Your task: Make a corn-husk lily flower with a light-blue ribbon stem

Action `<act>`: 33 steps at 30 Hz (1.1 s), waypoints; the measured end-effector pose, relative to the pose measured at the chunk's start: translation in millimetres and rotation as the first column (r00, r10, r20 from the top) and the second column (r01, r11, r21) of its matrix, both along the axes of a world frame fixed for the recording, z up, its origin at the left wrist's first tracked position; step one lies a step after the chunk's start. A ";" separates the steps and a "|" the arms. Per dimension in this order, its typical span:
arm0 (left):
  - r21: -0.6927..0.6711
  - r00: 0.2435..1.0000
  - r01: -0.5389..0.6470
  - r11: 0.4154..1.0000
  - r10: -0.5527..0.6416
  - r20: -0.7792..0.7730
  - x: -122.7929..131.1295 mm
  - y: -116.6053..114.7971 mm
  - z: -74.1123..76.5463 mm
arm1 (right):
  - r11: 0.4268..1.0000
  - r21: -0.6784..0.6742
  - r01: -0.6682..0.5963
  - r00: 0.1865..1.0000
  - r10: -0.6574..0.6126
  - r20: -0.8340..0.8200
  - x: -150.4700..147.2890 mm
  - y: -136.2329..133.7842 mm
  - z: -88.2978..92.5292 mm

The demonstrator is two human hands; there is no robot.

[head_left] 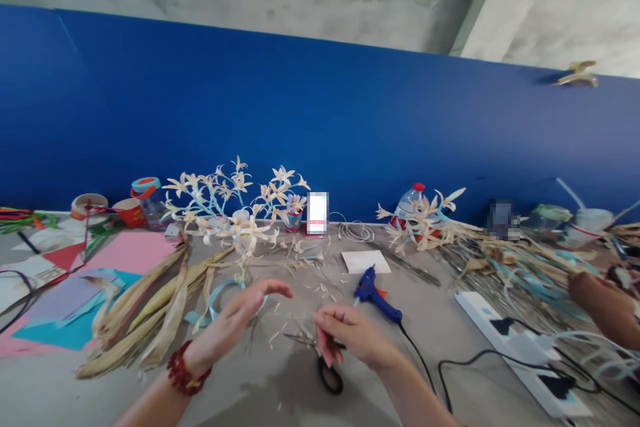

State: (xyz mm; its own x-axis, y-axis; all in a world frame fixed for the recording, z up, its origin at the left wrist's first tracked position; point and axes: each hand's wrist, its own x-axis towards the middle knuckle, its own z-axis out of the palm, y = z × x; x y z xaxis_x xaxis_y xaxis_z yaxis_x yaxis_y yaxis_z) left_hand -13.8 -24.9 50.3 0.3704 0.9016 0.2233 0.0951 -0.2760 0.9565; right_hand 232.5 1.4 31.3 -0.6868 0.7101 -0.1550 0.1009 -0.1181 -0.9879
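Note:
My left hand (245, 313), with a dark red bead bracelet (188, 368) on its wrist, is raised over the table. Its fingers are stretched out, and nothing is in them. Light blue paper strip (216, 300) curls on the table behind that hand. My right hand (350, 332) has its fingers curled round the middle and handle area of a pair of scissors (330, 377). One black handle loop shows below the fingers, and the blades point left. Part of the scissors is hidden by the hand. Small pale scraps lie about both hands.
A blue glue gun (375, 295) lies right of my right hand, by a white card (366, 262). Dried husks (145, 320) and coloured paper (135, 253) spread leftward. Pale husk flowers (245, 227) stand behind. Another person's hand (600, 303) is beyond a power strip (520, 360).

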 end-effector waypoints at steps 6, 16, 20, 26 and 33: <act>-0.233 0.971 0.152 0.961 -0.189 -0.149 9.4 16.8 -1.9 | 0.930 0.359 -0.083 0.967 -0.012 0.255 7.4 11.4 9.3; -0.324 1.000 -0.009 0.946 0.015 0.015 23.0 29.4 -29.4 | 0.131 0.979 -0.154 0.932 -0.310 0.188 -4.3 26.4 11.3; -0.377 0.989 0.036 0.925 0.022 0.148 23.5 31.6 -35.2 | 0.088 0.990 -0.108 0.939 -0.317 0.131 -11.5 33.2 -0.7; -0.113 0.985 -0.169 0.979 0.171 0.004 28.0 34.9 -52.6 | 0.691 0.718 0.087 0.923 -0.327 0.202 -17.1 36.4 -19.8; 0.439 0.934 -0.260 0.860 0.340 -0.112 27.6 30.7 -74.2 | 0.942 -0.242 0.233 0.941 -0.282 -0.190 -32.8 36.8 -43.9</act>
